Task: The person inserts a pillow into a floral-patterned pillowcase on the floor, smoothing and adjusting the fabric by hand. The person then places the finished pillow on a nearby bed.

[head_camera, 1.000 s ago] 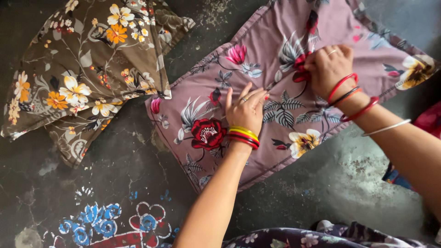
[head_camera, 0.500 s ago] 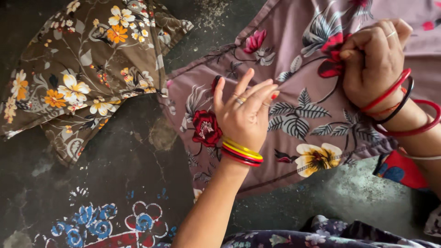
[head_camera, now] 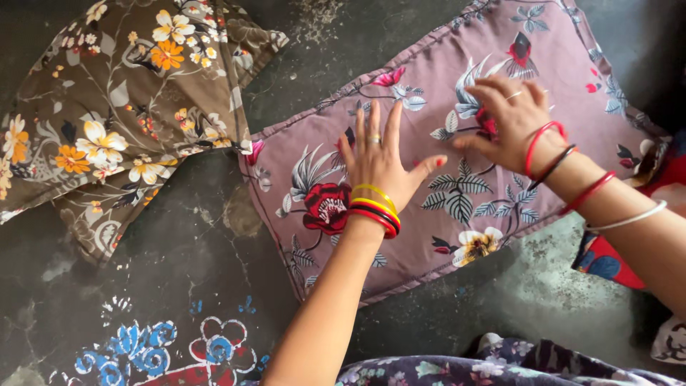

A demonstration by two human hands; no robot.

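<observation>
A mauve pillow [head_camera: 572, 64] with red, white and yellow flowers lies on the dark floor, slanting from lower left to upper right. My left hand [head_camera: 382, 161] lies flat on its middle with the fingers spread, yellow and red bangles on the wrist. My right hand [head_camera: 509, 121] rests on the pillow further right, fingers loosely apart and pressing the fabric, with red and black bangles on that wrist. Neither hand holds anything.
A brown pillow [head_camera: 114, 107] with orange and white flowers lies at the upper left, just touching the mauve one's corner. Blue and red painted flowers [head_camera: 179, 350] mark the floor at the bottom left. Dark floral cloth [head_camera: 514, 368] shows at the bottom edge, red cloth [head_camera: 614, 261] at right.
My right hand has let go of the pinched fabric and opened onto the pillow. My left hand has come down flat with its fingers spread. The pillow has settled back onto the floor.
</observation>
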